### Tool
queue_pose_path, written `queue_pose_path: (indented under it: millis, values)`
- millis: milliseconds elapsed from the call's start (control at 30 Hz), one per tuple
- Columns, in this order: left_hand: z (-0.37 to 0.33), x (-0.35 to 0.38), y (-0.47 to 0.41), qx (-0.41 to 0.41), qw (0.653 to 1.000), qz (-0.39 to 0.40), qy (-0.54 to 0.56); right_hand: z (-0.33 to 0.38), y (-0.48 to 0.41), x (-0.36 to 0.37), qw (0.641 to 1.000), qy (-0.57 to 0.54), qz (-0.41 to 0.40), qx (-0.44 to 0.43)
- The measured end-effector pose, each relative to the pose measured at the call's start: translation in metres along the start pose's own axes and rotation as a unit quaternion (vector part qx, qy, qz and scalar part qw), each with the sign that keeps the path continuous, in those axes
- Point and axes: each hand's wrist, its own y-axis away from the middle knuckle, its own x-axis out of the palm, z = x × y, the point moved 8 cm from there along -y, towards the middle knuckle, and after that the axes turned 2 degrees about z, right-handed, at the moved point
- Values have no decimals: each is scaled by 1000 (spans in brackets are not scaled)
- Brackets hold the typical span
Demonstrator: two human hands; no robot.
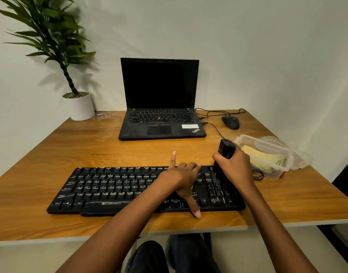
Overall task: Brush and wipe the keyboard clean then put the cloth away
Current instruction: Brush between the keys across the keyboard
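At the right end of the Zebronics keyboard [102, 190], a black brush [225, 152] is gripped by the right hand [236, 166], the keys pressed by the spread left hand [181, 178]. Brushing seems unfinished; the boxed yellow cloth [261, 156] is needed next.

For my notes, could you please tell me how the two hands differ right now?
The right hand grips a black brush; the left hand holds nothing. The left hand's forefinger and thumb stretch across the keyboard; the right hand's fingers are curled. Both sit over its right half.
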Motion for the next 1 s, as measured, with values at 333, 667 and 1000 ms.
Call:
queue_pose_path:
  millis: [333,667,1000]
  values:
    - [1,1,-1,2,1000,-1,2,-5,15,-13,998,-54,-8,7]
    - [0,1,1,1,1000,1,4,-8,31,-15,997,-78,-29,-8]
    - [0,2,1,0,1000,4,9,6,51,-17,992,-58,-57,-92]
